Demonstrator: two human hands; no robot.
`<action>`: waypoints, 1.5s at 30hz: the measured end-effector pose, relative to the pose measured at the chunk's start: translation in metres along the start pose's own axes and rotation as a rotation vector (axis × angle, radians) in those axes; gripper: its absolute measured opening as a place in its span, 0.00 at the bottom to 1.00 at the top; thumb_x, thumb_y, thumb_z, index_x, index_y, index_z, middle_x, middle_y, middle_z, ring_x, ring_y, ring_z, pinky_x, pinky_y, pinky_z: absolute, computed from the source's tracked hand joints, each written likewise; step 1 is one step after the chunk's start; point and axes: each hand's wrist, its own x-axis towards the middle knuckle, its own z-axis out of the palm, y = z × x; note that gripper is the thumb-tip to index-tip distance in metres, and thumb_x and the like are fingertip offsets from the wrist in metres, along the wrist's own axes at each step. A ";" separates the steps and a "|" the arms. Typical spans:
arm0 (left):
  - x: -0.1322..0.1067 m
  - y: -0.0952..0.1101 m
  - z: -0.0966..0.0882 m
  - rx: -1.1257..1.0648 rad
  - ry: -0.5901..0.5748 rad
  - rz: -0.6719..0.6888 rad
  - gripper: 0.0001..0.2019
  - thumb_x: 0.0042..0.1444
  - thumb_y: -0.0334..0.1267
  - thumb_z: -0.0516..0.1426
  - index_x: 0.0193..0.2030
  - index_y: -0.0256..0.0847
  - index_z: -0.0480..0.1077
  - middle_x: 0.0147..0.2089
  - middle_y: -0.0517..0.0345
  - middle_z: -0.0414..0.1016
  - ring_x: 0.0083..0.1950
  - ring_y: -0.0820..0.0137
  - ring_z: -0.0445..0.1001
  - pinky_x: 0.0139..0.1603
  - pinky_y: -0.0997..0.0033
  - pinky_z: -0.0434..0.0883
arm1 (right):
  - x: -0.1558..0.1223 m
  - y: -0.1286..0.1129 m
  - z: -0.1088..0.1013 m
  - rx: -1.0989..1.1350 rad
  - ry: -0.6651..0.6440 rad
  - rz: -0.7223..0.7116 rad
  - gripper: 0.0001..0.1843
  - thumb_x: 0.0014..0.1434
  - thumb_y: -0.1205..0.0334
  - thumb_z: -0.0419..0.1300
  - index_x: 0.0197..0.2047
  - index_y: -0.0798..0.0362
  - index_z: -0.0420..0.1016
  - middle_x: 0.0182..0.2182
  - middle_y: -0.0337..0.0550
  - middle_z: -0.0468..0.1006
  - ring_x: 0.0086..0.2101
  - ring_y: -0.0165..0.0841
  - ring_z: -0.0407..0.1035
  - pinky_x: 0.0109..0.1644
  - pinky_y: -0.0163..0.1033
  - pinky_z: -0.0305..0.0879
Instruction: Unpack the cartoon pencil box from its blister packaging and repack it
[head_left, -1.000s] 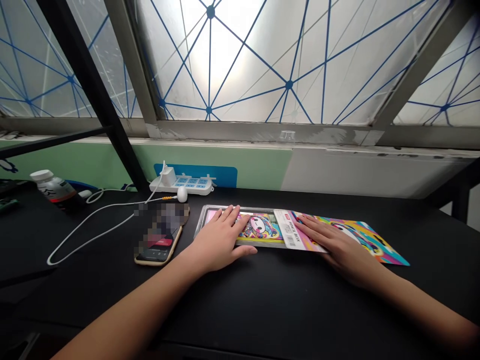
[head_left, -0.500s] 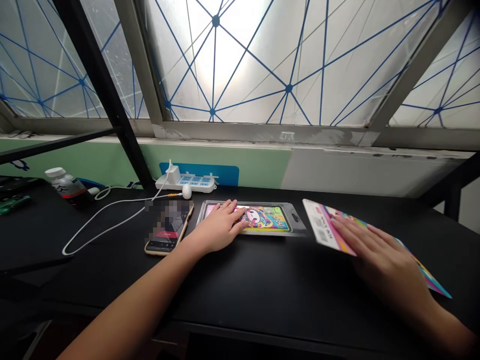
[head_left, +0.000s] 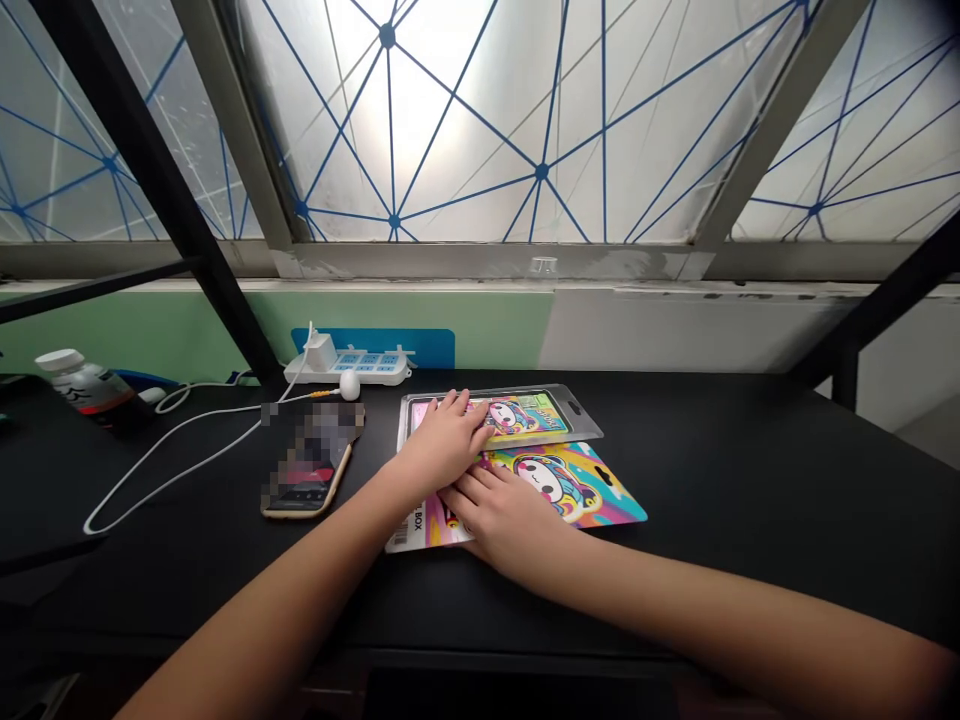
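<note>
A clear plastic blister package [head_left: 581,425] with a colorful cartoon-printed insert lies on the black desk. My left hand [head_left: 442,440] rests flat on its left part, fingers stretched out. In front of the package is a bright printed backing card [head_left: 600,495] with a cartoon character, a hang hole and a barcode at its left end. My right hand [head_left: 510,510] grips this card by its near edge, fingers over the top and a bit of thumb showing beneath. The card's far edge meets the package's near edge; whether it overlaps, I cannot tell.
A phone [head_left: 311,475] lies left of the package. Behind it stands a white power strip [head_left: 360,365] with a plugged-in charger and a looping white cable [head_left: 124,480]. A white-capped bottle [head_left: 86,385] is at far left. Black frame bars [head_left: 217,300] rise by the window.
My right hand has brought the card leftward from the right side and down in front of the package. My left hand stays on the package. The view has shifted slightly right.
</note>
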 end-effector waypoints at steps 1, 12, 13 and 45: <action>-0.001 -0.001 0.001 0.006 0.003 -0.005 0.26 0.74 0.46 0.44 0.73 0.38 0.59 0.76 0.35 0.53 0.77 0.45 0.49 0.72 0.41 0.53 | 0.007 0.005 0.002 0.019 0.009 0.009 0.28 0.68 0.51 0.58 0.63 0.62 0.71 0.58 0.61 0.77 0.59 0.53 0.69 0.62 0.56 0.66; -0.003 -0.011 0.006 0.054 0.023 0.026 0.27 0.74 0.46 0.43 0.73 0.36 0.58 0.76 0.35 0.54 0.77 0.46 0.50 0.72 0.42 0.54 | 0.004 0.011 -0.006 0.282 -0.006 0.074 0.28 0.70 0.47 0.55 0.67 0.52 0.67 0.65 0.51 0.70 0.66 0.48 0.59 0.71 0.58 0.51; -0.003 -0.010 0.006 0.047 0.026 0.023 0.26 0.74 0.46 0.43 0.73 0.35 0.58 0.75 0.35 0.55 0.77 0.46 0.50 0.72 0.41 0.55 | 0.006 0.009 -0.005 0.262 -0.004 0.089 0.28 0.70 0.48 0.54 0.67 0.53 0.66 0.65 0.53 0.70 0.65 0.49 0.59 0.70 0.59 0.52; -0.006 -0.025 -0.004 0.057 0.157 0.044 0.25 0.71 0.48 0.49 0.68 0.38 0.64 0.67 0.45 0.69 0.66 0.52 0.65 0.64 0.46 0.64 | -0.006 0.175 -0.036 0.292 -0.130 0.545 0.35 0.54 0.34 0.61 0.54 0.52 0.78 0.48 0.56 0.72 0.49 0.50 0.70 0.52 0.52 0.68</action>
